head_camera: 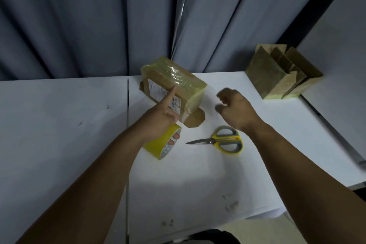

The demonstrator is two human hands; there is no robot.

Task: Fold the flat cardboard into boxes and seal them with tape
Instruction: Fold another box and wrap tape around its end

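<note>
Box sits on desk, taped. Left hand, just in front of box, grips tape roll, thumb pressing box's label. Right hand, right of box, is curled and blurred; hold unclear. Box probably light, stiff, tape-slick: grip bare cardboard edges.

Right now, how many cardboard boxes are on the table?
3: a taped box in the middle, touched by the left hand; an open box and a second open box side by side at the far right corner. Others may hide behind.
</note>
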